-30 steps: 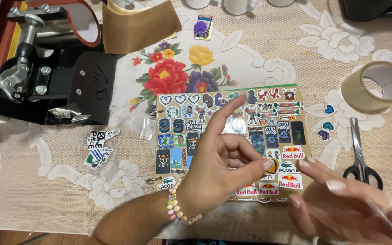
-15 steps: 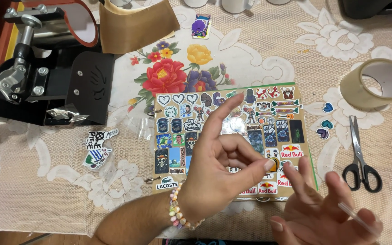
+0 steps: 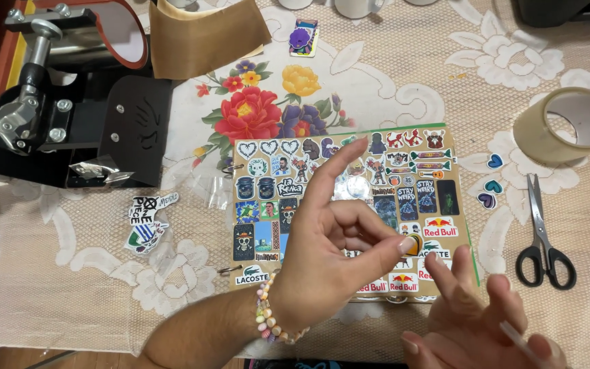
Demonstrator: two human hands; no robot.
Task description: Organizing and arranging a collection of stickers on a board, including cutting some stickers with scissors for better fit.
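My left hand (image 3: pixel 329 263) hovers over the sticker sheet (image 3: pixel 349 212), index finger raised, thumb and middle finger pinched together on a small orange sticker (image 3: pixel 414 244); a pastel bead bracelet (image 3: pixel 268 318) circles the wrist. My right hand (image 3: pixel 476 318) lies at the near right edge, fingers spread apart, its grip closed on nothing that I can make out; a thin pale strip (image 3: pixel 517 338) lies across its fingers.

The sticker sheet is a flat tan rectangle with a green right edge, lying mid-counter and filled with rows of small glossy printed stickers: hearts, characters, dark rectangles. Three loose heart stickers (image 3: pixel 492 182) lie just right of it.

The counter (image 3: pixel 69 287) is covered by a cream lace cloth with a printed flower cluster (image 3: pixel 268 109).

Far left stands a black metal heat press (image 3: pixel 69 102) with a curved red-rimmed pad. Beside it lies a brown folded sheet (image 3: pixel 203 34). At right sits a round roll of clear packing tape (image 3: pixel 568 126), and nearer, black-handled steel scissors (image 3: pixel 543 232). Two cut-out stickers (image 3: pixel 148 222) lie at the left.
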